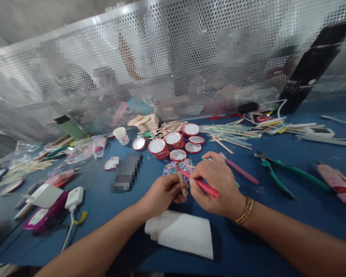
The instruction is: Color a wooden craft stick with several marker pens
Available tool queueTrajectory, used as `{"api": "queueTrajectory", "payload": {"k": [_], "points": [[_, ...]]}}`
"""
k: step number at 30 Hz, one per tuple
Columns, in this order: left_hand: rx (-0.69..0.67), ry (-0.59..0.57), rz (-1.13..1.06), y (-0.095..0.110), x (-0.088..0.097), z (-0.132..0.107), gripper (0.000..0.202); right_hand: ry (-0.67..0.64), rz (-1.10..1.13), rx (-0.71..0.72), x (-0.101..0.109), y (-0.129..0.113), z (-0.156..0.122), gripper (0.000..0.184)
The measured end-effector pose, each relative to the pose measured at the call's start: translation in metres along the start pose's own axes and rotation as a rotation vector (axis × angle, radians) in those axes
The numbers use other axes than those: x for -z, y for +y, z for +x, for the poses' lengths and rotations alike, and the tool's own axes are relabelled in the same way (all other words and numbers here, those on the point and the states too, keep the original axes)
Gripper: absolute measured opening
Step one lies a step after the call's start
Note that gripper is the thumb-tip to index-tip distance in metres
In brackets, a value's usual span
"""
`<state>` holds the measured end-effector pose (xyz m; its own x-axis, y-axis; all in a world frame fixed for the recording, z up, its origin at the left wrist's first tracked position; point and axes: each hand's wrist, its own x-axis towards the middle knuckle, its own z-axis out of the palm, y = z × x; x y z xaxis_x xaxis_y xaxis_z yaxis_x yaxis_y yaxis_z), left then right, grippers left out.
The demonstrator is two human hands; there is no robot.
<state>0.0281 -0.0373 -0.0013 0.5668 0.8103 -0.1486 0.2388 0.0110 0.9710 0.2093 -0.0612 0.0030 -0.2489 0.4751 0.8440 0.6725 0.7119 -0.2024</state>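
Left hand: the left hand [165, 193] pinched a flat wooden stick [180, 176] between thumb and fingers, the stick's upper end rising clear of the grip.
Right hand: the right hand [217, 182] was closed around a red pen [207, 187], its tip at the stick; whether the two touched could not be told.
Right wrist: it wore a gold bracelet [245, 211].
Behind the stick: a tangled pile of small coloured loops [173, 168] lay on the blue table [103, 231].
Below the hands: a folded white cloth [187, 234] lay flat.
Round red-rimmed pieces [178, 155]: they sat beyond the pile, some stacked.
Right side: a pink pen [243, 172] lay near the right hand, with green-handled pliers [276, 173] farther out.
Left side: a dark phone-like slab [127, 174], then a white plug [74, 197].
Far edge: a paper cup [121, 136] stood before a perforated metal screen [173, 50].
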Motion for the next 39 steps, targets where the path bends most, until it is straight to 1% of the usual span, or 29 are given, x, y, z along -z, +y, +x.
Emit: {"api": "queueTrajectory", "payload": {"k": [9,15,21,25,27,32,35,38,39], "points": [[0.001,0.009,0.013,-0.002,0.0,0.0,0.042,-0.033,0.015,-0.004,-0.0007,-0.0014,0.0012,0.007],[0.001,-0.005,0.002,-0.0026,0.0014,0.0007,0.039,0.012,0.009,-0.003,0.0002,-0.0001,0.0018,0.008],[0.002,0.008,0.006,-0.0005,0.0004,0.0002,0.04,-0.031,0.015,-0.014,-0.0011,-0.0008,0.0008,0.007],[0.017,0.004,-0.014,-0.0021,0.0004,0.0008,0.04,0.011,0.007,-0.046,0.0004,0.0023,0.0023,0.006],[0.024,0.001,-0.016,-0.0041,0.0009,0.0014,0.041,0.015,0.028,-0.061,0.0013,0.0035,0.0032,0.005],[0.015,-0.009,-0.008,-0.0084,0.0024,0.002,0.043,-0.019,0.113,-0.08,0.0002,0.0055,0.0036,0.013],[0.018,-0.011,-0.004,-0.0086,0.0024,0.0018,0.043,0.001,0.155,-0.113,-0.0004,0.0069,0.0038,0.011],[0.009,-0.018,0.002,-0.0074,0.0022,0.0017,0.044,0.005,0.216,-0.136,0.0009,0.007,0.005,0.005],[0.009,-0.018,0.0,-0.0068,0.0021,0.0016,0.044,0.0,0.234,-0.141,0.0015,0.0066,0.0054,0.008]]}}
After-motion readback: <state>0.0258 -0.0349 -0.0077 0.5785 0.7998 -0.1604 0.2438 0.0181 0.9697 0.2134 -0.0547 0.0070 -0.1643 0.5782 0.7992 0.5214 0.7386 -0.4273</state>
